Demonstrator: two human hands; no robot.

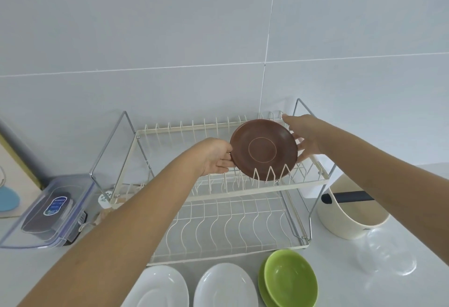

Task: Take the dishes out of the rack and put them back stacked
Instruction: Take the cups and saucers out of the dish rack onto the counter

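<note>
Brown plate held over the top of the rack

The left hand [217, 158] and right hand [305, 136] grip the brown plate [263, 149] by its edges above the rack [243, 193]. I think it could catch on the rack's spikes and slip.

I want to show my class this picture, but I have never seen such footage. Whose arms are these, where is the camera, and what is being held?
The one picture comes from a camera worn on a person's head, looking down at their own arms. The left hand and right hand hold a brown plate by its edges over the top tier of a wire dish rack. On the counter in front lie two white plates and a green bowl.
</note>
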